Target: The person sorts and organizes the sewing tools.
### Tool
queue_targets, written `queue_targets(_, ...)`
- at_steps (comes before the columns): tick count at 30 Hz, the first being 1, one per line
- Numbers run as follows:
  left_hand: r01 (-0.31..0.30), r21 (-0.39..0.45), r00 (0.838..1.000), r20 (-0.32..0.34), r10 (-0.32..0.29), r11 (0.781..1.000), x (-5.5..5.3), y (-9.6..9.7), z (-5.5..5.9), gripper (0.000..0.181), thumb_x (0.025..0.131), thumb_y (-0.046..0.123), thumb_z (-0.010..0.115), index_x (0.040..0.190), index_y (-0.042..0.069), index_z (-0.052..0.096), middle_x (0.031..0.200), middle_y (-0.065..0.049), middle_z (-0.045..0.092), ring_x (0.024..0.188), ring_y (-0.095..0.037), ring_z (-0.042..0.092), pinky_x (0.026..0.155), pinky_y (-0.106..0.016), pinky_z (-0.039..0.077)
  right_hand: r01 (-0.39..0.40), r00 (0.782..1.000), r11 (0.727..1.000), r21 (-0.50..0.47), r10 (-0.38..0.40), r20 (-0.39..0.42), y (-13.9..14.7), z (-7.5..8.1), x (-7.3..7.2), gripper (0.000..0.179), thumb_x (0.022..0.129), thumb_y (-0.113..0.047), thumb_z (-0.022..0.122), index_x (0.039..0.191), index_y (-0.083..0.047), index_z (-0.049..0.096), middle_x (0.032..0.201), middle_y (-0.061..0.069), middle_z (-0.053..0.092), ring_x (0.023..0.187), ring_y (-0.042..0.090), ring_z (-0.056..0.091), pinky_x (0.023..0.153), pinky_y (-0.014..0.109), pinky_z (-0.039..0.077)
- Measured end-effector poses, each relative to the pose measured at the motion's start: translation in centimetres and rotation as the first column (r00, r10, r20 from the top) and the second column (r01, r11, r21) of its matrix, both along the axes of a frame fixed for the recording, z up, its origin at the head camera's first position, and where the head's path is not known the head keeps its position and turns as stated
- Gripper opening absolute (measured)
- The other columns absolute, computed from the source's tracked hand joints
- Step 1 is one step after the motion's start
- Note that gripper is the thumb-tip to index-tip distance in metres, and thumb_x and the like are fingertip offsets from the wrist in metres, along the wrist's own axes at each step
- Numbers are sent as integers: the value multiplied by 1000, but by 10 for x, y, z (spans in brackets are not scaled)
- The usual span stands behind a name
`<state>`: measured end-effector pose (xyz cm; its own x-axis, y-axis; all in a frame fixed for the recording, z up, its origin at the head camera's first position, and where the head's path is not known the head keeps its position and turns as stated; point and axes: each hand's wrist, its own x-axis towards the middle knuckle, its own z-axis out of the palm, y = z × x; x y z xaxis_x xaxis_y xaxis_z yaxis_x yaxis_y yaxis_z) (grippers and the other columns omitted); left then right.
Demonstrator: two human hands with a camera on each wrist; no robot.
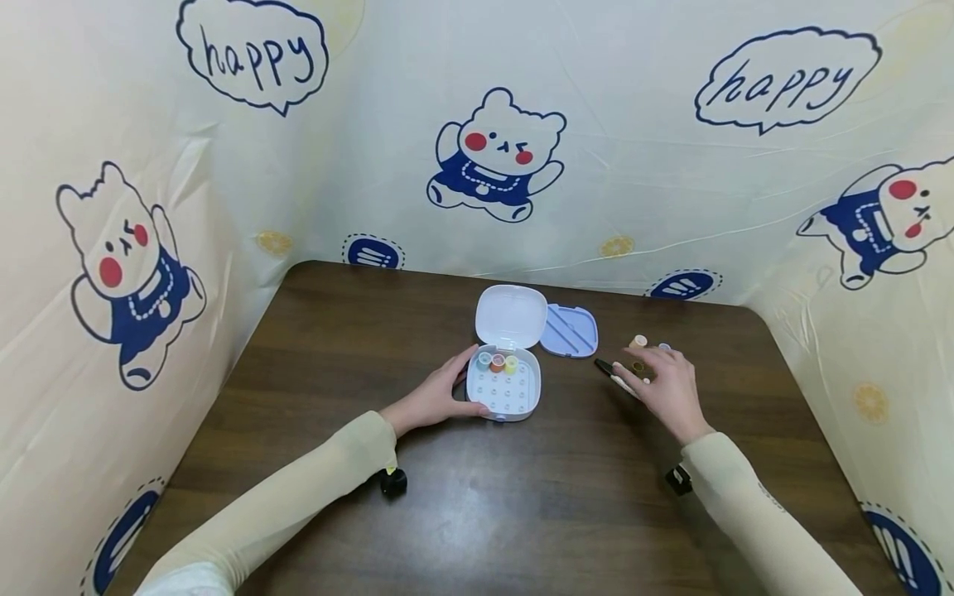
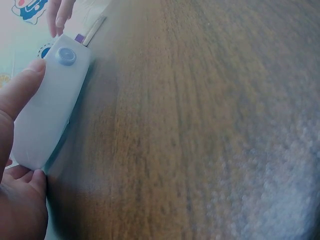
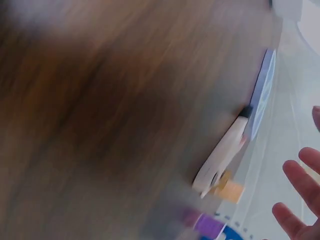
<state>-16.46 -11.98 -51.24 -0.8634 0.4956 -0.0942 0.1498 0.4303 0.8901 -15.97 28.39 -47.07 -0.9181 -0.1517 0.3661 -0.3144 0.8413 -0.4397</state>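
My left hand (image 1: 440, 396) grips a small white case (image 1: 503, 416) by its left side, thumb near the front and fingers toward the back. Its lid (image 1: 511, 316) stands open. Inside are rows of small pegs, with a blue cylinder (image 1: 484, 361), a red-orange cylinder (image 1: 498, 362) and a yellow cylinder (image 1: 510, 364) along the back. A round button (image 2: 66, 56) shows on the case front. My right hand (image 1: 669, 389) hovers, fingers spread, over a slim white tool with a black tip (image 3: 222, 155). Near it are a peach cylinder (image 3: 230, 191) and a purple cylinder (image 3: 209, 226).
A lavender-blue tray (image 1: 570, 331) with diagonal bars lies right of the lid. A small yellowish piece (image 1: 638, 366) lies partly behind the right hand's fingers. Printed cloth (image 1: 633, 165) surrounds the back and sides of the brown wooden table (image 1: 477, 513).
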Motion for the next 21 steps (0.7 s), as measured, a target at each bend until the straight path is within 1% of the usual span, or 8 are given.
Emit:
queue_targets(3, 1, -2, 1000, 1, -1, 1000, 0, 0, 0, 112, 84, 32, 90, 167, 10, 18, 171, -15, 22, 154, -29, 33, 123, -43, 31, 20, 1000, 1000, 12, -20, -14, 10, -2, -1, 39, 90, -23, 83, 123, -5, 75, 119, 21, 74, 126, 50, 53, 103, 76, 30)
queue_targets(8, -1, -7, 1000, 0, 1, 1000, 0, 0, 0, 113, 84, 33, 90, 167, 11, 17, 171, -14, 22, 153, -29, 34, 123, -42, 32, 42, 999, 999, 20, -42, 0, 27, -5, -5, 50, 89, -29, 84, 131, -4, 71, 117, 25, 72, 136, 57, 42, 109, 80, 20)
queue_targets(10, -1, -9, 1000, -2, 1, 1000, 0, 0, 1, 113, 84, 33, 90, 168, 11, 17, 171, -14, 22, 153, -29, 34, 123, -42, 32, 57, 998, 998, 18, -57, 18, 33, -5, -7, 54, 88, -31, 84, 133, -4, 69, 120, 27, 71, 140, 59, 36, 112, 81, 15)
queue_targets(13, -2, -12, 1000, 0, 2, 1000, 1, 0, 2, 114, 84, 35, 90, 168, 12, 16, 171, -14, 22, 153, -29, 34, 123, -43, 32, 82, 996, 997, 13, -83, 41, 41, -6, -9, 59, 88, -30, 85, 137, -3, 66, 129, 29, 67, 143, 60, 32, 113, 81, 11)
queue_targets(15, -2, -13, 1000, 3, 2, 1000, 1, 0, 2, 114, 84, 36, 90, 168, 12, 16, 171, -13, 22, 154, -28, 33, 123, -43, 32, 98, 993, 995, 12, -98, 58, 46, -7, -10, 60, 89, -30, 84, 138, -2, 65, 133, 30, 64, 144, 60, 31, 113, 81, 10)
queue_targets(21, -7, -13, 1000, 13, 7, 1000, 1, 0, 2, 115, 84, 38, 89, 168, 14, 15, 171, -11, 22, 154, -27, 33, 123, -43, 32, 136, 985, 990, -23, -133, 106, 61, -8, -15, 60, 94, -33, 79, 141, -1, 62, 138, 30, 61, 146, 59, 26, 113, 82, 8)
